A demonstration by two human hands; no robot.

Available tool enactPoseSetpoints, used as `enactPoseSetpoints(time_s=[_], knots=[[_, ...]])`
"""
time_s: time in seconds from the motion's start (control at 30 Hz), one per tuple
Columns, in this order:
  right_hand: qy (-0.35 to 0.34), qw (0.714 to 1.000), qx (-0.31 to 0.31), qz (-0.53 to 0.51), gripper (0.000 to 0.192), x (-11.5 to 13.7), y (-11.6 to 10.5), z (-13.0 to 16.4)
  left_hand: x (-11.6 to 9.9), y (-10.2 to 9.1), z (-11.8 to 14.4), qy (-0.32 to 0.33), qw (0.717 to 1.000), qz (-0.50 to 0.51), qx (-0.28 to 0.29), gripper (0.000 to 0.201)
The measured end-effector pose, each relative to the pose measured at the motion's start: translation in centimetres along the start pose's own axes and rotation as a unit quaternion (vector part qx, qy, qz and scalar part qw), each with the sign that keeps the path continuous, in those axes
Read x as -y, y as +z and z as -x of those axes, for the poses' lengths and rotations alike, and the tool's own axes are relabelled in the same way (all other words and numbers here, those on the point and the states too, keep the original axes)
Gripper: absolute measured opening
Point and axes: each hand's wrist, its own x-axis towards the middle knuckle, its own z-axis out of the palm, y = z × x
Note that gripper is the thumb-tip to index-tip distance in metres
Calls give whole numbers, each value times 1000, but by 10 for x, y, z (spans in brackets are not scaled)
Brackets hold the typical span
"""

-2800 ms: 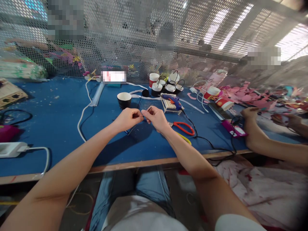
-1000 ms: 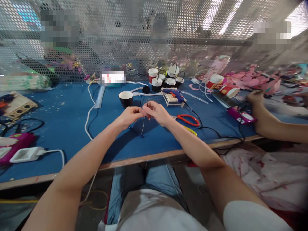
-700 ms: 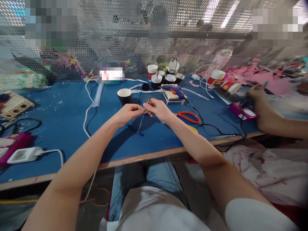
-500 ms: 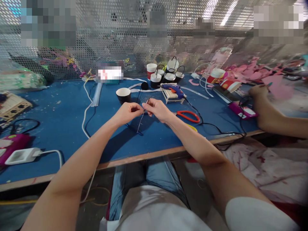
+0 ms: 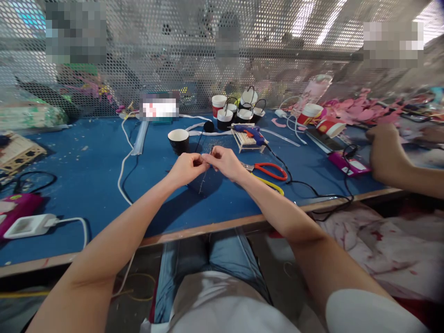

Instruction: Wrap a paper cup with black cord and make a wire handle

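My left hand (image 5: 189,167) and my right hand (image 5: 222,161) meet fingertip to fingertip just above the table, both closed in a pinch. Between them is a thin dark strand, mostly hidden by the fingers. Its pale, crinkled tail (image 5: 201,182) hangs below, and a short dark end pokes up by my right fingers. A narrow black strip (image 5: 199,140) runs from a small black roll (image 5: 208,126) down to my left fingers. Behind my left hand stands a black-wrapped paper cup (image 5: 179,142) with a white inside. Red-and-yellow-handled pliers (image 5: 270,171) lie beside my right forearm.
A blue glue gun (image 5: 255,134) rests on a small wooden rack (image 5: 244,141). Several handled black cups (image 5: 225,120) stand behind it. Cables cross the blue table (image 5: 104,162). At right are a purple power strip (image 5: 348,164) and another person's arm (image 5: 395,157).
My hands have dropped slightly and drawn closer together over the strand, hiding more of it. The pliers show more beside my right arm. At right, the other person's hand has shifted.
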Motion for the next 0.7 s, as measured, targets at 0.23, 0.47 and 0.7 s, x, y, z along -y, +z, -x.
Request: enactPoseSetpoints(time_s=[0.23,0.47,0.7], knots=[[-1,995,56,-78,37,5,-4,0,-3,0,1,-40,992,113,41,26],[12,999,3,-36,39,0,-1,-1,1,-1,-1,-35,994,100,27,25],[16,987,88,-133,31,1,-4,-3,-1,-4,0,-66,989,124,50,25]])
